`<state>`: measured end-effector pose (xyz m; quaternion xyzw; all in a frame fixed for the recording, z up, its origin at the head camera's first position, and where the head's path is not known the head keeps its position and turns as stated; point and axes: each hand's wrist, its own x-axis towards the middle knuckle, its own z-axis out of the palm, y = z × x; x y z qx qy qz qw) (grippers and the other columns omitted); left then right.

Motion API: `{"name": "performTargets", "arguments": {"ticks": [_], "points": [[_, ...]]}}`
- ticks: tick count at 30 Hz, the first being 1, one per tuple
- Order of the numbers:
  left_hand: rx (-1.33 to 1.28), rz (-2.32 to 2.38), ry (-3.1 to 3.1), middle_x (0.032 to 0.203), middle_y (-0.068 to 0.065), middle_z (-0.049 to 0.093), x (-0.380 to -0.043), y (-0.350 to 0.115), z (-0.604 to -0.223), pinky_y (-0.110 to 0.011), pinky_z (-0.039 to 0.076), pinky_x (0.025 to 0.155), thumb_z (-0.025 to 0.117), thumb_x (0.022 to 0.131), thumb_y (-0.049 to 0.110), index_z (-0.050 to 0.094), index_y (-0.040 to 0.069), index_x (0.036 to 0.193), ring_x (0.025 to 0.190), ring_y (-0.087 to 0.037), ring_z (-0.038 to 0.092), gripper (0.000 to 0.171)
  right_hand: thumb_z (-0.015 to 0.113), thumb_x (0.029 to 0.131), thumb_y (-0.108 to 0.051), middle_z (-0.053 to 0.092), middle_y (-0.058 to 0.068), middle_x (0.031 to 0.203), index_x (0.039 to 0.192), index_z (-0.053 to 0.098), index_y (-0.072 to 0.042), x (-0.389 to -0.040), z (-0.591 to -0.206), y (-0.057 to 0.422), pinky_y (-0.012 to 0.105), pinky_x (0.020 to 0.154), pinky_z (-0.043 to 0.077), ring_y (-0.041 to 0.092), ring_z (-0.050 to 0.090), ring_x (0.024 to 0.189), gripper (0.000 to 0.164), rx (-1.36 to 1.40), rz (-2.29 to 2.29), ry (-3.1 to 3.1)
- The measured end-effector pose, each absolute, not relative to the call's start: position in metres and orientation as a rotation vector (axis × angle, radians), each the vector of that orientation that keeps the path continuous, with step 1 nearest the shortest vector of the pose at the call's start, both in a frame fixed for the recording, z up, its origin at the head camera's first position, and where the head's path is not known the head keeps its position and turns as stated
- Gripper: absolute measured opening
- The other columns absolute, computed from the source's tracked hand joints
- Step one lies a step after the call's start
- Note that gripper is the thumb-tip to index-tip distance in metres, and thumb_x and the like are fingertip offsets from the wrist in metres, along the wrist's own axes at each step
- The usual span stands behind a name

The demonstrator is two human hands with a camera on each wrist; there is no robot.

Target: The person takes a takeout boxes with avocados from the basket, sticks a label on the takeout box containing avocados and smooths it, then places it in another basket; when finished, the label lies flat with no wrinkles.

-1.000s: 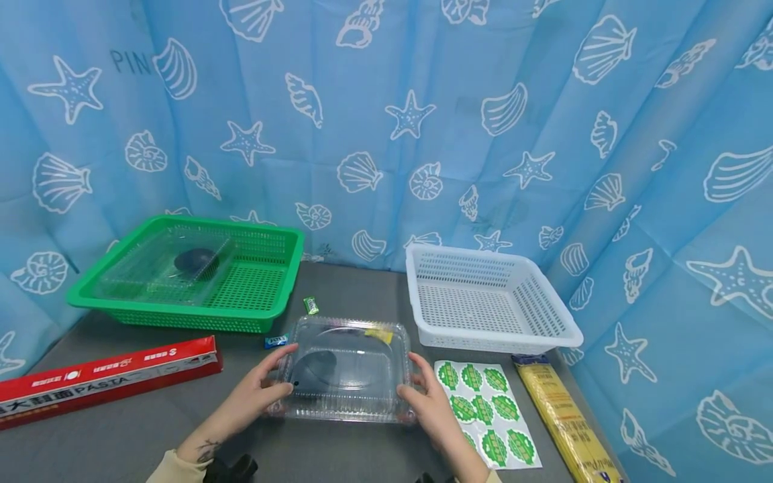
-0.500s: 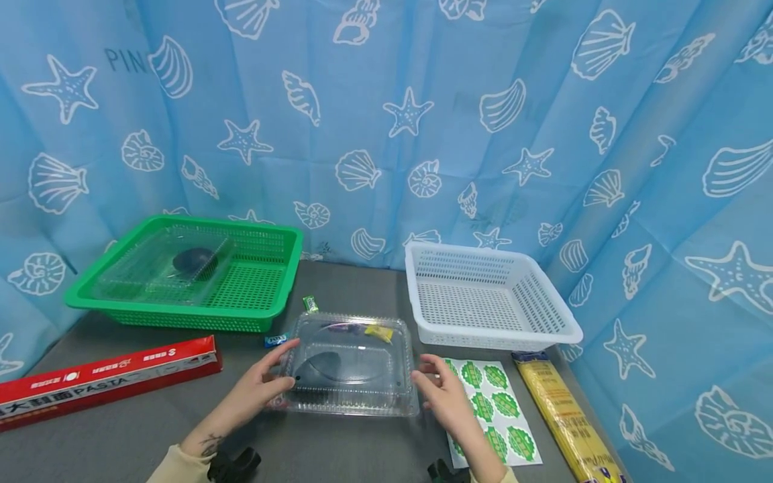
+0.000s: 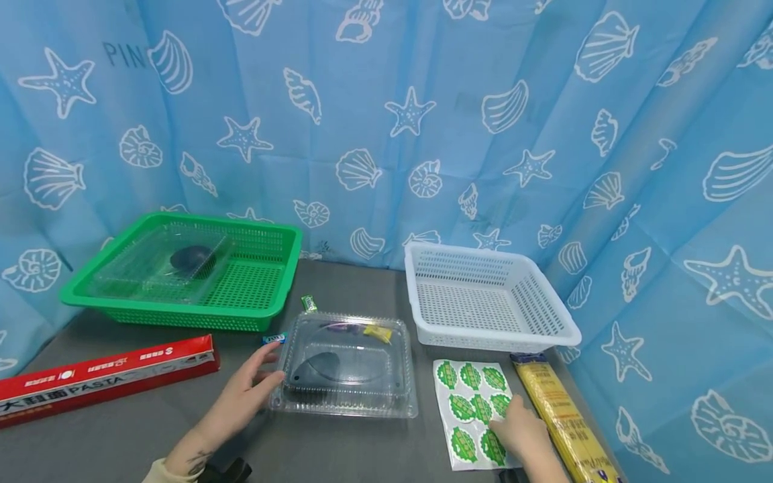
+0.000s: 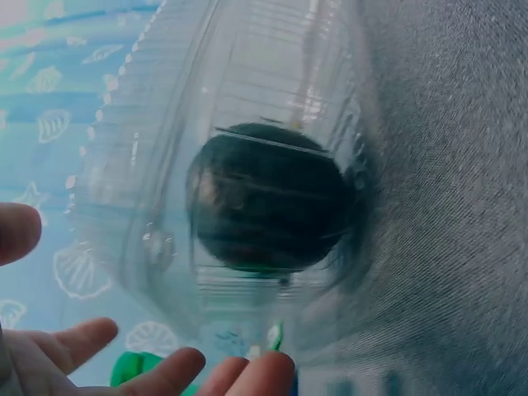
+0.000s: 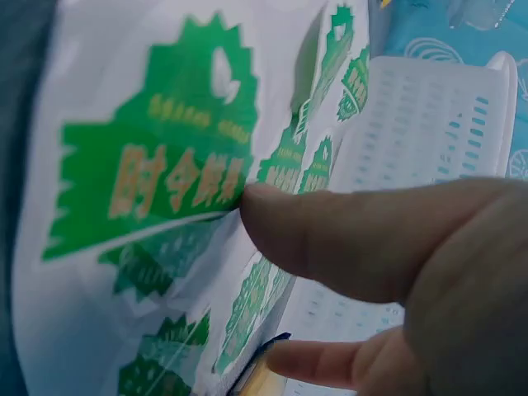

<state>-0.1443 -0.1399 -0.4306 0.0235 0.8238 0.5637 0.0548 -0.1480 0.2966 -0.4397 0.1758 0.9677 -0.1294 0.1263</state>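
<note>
Clear clamshell (image 3: pixel 350 406), dark round item (image 3: pixel 317 369), yellow packet (image 3: pixel 378 333) inside

Two perforated plastic baskets (image 3: pixel 260 285), two clear plastic boxes (image 3: pixel 356 365), two dark rounded objects (image 4: pixel 268 198), two loose wrapped sweets (image 3: pixel 309 304), two hands (image 3: pixel 241 392), one long red carton (image 3: pixel 109 380), one yellow packet (image 3: pixel 564 419) and one green-stickered white sheet (image 3: pixel 477 430) are showing.

Upper left, the curtain (image 3: pixel 362 127) says "PIN"; lower left, the box (image 3: pixel 111 380) says "PASTA"; a sticker (image 5: pixel 177 144) reads "时令鲜".
</note>
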Motion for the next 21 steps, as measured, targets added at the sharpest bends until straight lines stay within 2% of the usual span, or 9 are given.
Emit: {"name": "performTargets", "arguments": {"ticks": [4,7,12,21], "points": [[0.089,1.626,2.604,0.127,-0.017,0.039,-0.142,-0.143,-0.427,-0.040,0.046,0.074,0.052,0.085,0.039,0.030,0.014,0.132,0.104,-0.030,0.047,0.058,0.069,0.069,-0.031,0.049,0.032,0.085,0.110,0.032,0.020,-0.148,-0.440,0.303,0.046,0.059,0.044,0.043,0.053,0.075,0.076,0.552,-0.384,2.802],[0.114,1.605,2.643,0.128,-0.016,0.039,-0.140,-0.145,-0.427,-0.042,0.045,0.078,0.052,0.085,0.038,0.032,0.011,0.130,0.104,-0.031,0.047,0.057,0.070,0.066,-0.035,0.050,0.027,0.080,0.104,0.037,0.019,-0.146,-0.440,0.306,0.044,0.058,0.043,0.037,0.053,0.070,0.075,0.558,-0.393,2.802],[0.120,1.613,2.666,0.130,-0.014,0.039,-0.138,-0.148,-0.427,-0.043,0.044,0.080,0.054,0.083,0.039,0.037,0.012,0.127,0.106,-0.031,0.047,0.055,0.072,0.061,-0.038,0.050,0.030,0.083,0.104,0.037,0.021,-0.147,-0.442,0.312,0.047,0.063,0.044,0.041,0.052,0.074,0.080,0.537,-0.422,2.820],[0.111,1.639,2.716,0.127,-0.015,0.041,-0.135,-0.148,-0.426,-0.042,0.045,0.078,0.057,0.084,0.030,0.040,0.009,0.124,0.105,-0.032,0.048,0.049,0.077,0.054,-0.036,0.053,0.025,0.082,0.098,0.043,0.021,-0.154,-0.439,0.318,0.043,0.060,0.045,0.033,0.053,0.073,0.080,0.547,-0.606,2.743]]}}
